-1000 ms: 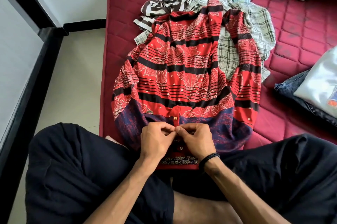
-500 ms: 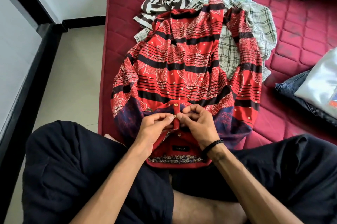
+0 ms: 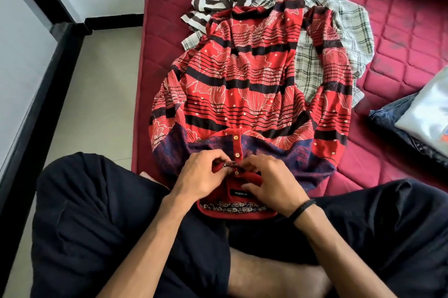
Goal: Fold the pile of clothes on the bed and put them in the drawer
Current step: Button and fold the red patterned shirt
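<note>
Red patterned shirt [image 3: 244,84] lies spread on the mattress [image 3: 400,38]; your left hand [image 3: 201,176] and right hand [image 3: 271,183] both pinch its buttoned placket near the collar.

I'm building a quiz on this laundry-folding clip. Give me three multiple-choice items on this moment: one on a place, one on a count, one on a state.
1. Where does the red patterned shirt lie?
A. on the floor
B. on the maroon mattress, partly over other clothes
C. in a drawer

2. How many placket buttons show above the fingers?
A. two
B. five
C. none

3. What are the left hand and right hand doing?
A. resting flat on the knees
B. pinching the shirt near its collar
C. lifting a pillow

Key: B, the shirt's far end overlaps the plaid shirt; A, two gold buttons; B, both hands meet at the placket.
</note>
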The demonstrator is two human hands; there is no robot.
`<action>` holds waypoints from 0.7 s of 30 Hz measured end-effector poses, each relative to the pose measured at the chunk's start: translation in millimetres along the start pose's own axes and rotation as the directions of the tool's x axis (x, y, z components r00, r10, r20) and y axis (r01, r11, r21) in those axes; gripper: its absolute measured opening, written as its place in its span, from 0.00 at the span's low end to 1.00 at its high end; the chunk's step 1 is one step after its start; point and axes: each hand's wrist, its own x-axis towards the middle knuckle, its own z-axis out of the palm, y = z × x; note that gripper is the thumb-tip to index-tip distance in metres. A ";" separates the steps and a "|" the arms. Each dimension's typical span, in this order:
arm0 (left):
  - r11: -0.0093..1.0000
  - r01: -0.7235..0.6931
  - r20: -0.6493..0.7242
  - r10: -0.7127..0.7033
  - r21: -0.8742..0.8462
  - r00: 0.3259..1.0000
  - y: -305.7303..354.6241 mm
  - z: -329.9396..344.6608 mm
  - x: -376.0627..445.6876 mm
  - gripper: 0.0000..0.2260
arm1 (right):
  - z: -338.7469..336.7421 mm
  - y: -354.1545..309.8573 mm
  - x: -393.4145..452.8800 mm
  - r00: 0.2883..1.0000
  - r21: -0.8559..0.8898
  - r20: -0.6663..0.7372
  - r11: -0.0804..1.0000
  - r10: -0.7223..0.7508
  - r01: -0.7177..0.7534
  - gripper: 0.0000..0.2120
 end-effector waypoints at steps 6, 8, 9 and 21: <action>0.963 0.153 0.050 -0.146 -0.220 0.988 0.5 -7.6 0.1 0.07 | 7.5 -1.8 3.0 0.996 -0.157 -0.003 0.984 -0.086 0.084 0.11; 0.959 0.168 0.060 -0.158 -0.229 0.986 0.7 -8.4 -0.5 0.07 | 8.5 -2.1 3.0 0.994 -0.148 -0.029 0.984 -0.103 0.098 0.10; 0.960 0.165 0.054 -0.157 -0.225 0.986 1.7 -8.1 -0.6 0.07 | 8.5 -2.9 3.0 0.992 -0.137 -0.041 0.985 -0.116 0.109 0.09; 0.987 -0.084 0.105 0.099 -0.137 0.990 3.3 2.8 -0.7 0.04 | 5.2 -1.5 0.9 0.835 -0.400 -0.159 0.808 -0.526 0.433 0.09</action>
